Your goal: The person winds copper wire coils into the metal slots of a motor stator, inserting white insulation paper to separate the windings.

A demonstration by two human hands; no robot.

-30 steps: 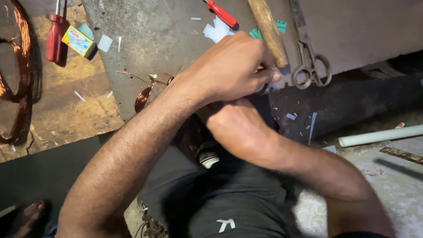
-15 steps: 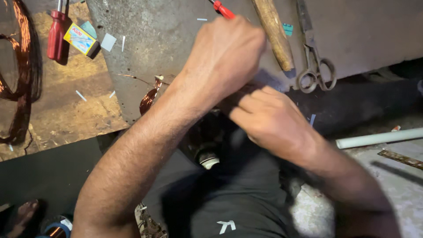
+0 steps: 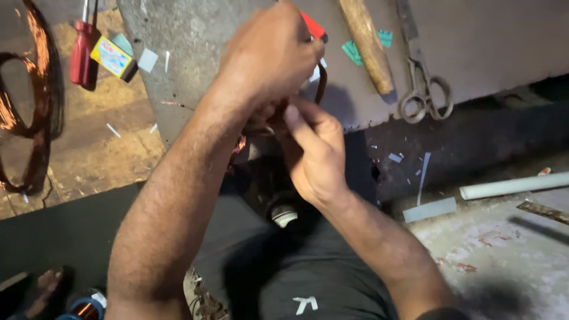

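my left hand [image 3: 269, 56] is curled tight, fingers pinched on a loop of copper wire [image 3: 320, 83] that arcs out just beyond my knuckles. my right hand [image 3: 314, 148] sits just below it, touching it, fingers narrow and pressed to the same wire bundle; exactly what they grip is hidden. past my fingers on the table [image 3: 486, 41] lie a wooden handle [image 3: 367, 44] and scissors [image 3: 424, 89]; far to their left, a red screwdriver [image 3: 82, 50].

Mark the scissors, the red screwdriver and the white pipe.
scissors [image 3: 424, 95]: head view, on the pivot just above the finger loops.
red screwdriver [image 3: 81, 53]: head view, on the middle of the handle.
white pipe [image 3: 512, 185]: head view, on the middle of its visible length.
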